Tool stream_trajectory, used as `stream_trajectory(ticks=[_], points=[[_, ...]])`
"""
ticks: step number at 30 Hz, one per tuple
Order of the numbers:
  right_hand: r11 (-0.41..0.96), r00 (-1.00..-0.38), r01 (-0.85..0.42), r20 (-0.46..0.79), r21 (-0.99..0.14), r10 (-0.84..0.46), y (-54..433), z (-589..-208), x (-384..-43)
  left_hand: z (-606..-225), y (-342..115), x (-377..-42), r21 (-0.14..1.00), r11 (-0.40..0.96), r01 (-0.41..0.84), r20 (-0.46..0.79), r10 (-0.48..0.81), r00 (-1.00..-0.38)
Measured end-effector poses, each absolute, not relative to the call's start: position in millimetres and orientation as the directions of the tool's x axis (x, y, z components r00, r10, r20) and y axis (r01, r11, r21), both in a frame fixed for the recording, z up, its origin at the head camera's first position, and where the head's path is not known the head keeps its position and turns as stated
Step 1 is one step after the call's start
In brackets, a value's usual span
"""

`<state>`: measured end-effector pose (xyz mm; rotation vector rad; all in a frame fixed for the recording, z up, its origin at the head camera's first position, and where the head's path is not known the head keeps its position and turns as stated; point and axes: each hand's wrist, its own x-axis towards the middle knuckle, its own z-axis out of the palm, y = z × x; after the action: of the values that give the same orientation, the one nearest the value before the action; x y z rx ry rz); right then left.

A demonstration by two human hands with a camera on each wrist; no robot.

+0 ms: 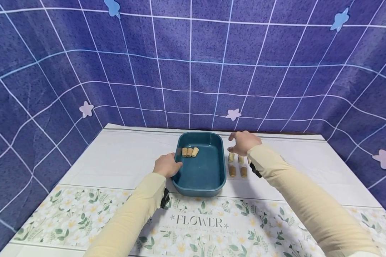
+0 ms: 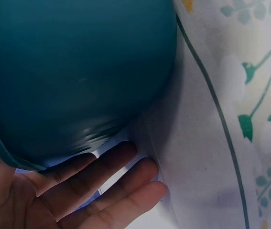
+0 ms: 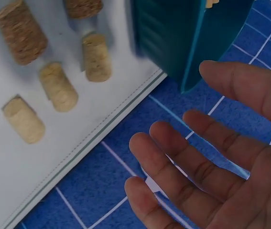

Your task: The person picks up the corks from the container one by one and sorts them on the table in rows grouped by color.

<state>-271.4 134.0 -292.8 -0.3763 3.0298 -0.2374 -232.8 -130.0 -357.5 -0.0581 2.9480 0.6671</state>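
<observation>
A deep teal rectangular baking dish (image 1: 201, 176) stands on the table with three corks (image 1: 189, 152) lying near its left inner wall. My left hand (image 1: 166, 165) grips the dish's left side, thumb over the rim; in the left wrist view its fingers (image 2: 118, 191) lie along the outer wall. Right of the dish, my right hand (image 1: 244, 142) hovers with fingers spread and holds nothing. Below it stand pale corks (image 1: 231, 157) in a row, partly hidden by the hand and sleeve in the head view, and two brown corks (image 1: 232, 171) in front of them.
The white tablecloth (image 1: 128, 157) has a floral band (image 1: 93, 214) with the word FLOWER along the front. A purple-blue gridded curtain (image 1: 189, 71) with star shapes rises behind the table's back edge and at both sides.
</observation>
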Motion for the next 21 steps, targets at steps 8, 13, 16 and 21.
stream_trajectory(ticks=[8,13,16,21], points=[[0.958,-0.964,-0.245,-0.071,-0.147,-0.258,116,-288,-272,-357,-131,-232,0.432,0.9,-0.06,-0.121,-0.009,-0.993],[0.955,-0.96,-0.258,-0.068,-0.15,-0.27,106,-287,-271,-358,-132,-232,0.429,0.902,-0.042,-0.103,0.002,-0.995],[0.955,-0.958,-0.264,-0.078,-0.138,-0.276,100,-287,-271,-359,-132,-232,0.43,0.902,-0.03,-0.09,0.009,-0.996],[0.951,-0.953,-0.28,-0.078,-0.134,-0.292,91,-289,-273,-359,-133,-232,0.423,0.906,-0.016,-0.073,0.016,-0.997]])
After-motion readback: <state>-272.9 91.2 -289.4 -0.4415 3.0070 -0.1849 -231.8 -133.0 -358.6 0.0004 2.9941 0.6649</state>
